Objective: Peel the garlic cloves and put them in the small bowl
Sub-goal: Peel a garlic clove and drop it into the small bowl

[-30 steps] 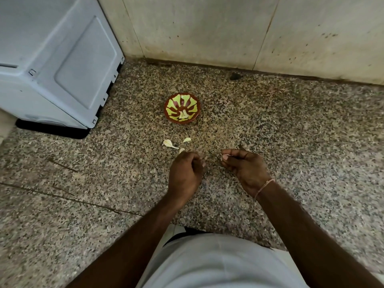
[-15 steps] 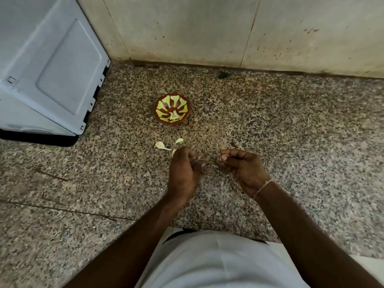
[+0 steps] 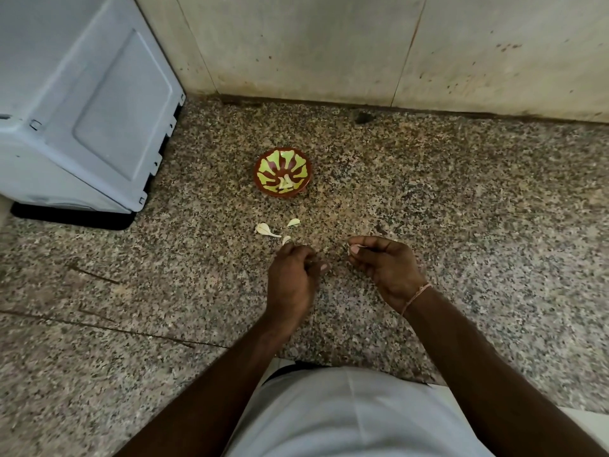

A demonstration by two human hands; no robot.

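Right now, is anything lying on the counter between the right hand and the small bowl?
Nothing upright blocks the way. Only a few pale garlic pieces lie flat on the speckled counter short of the small bowl, nearer the left hand than the right hand. A lifted hand should pass above them.

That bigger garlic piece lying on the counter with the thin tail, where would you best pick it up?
Probably by the plump rounded end of the garlic piece, pinched from above across its width. It lies flat on the counter, so nothing can get underneath, and the thin tail pointing right looks too flimsy to hold. Two smaller pieces lie near the tail, so coming in at the left end keeps clear.
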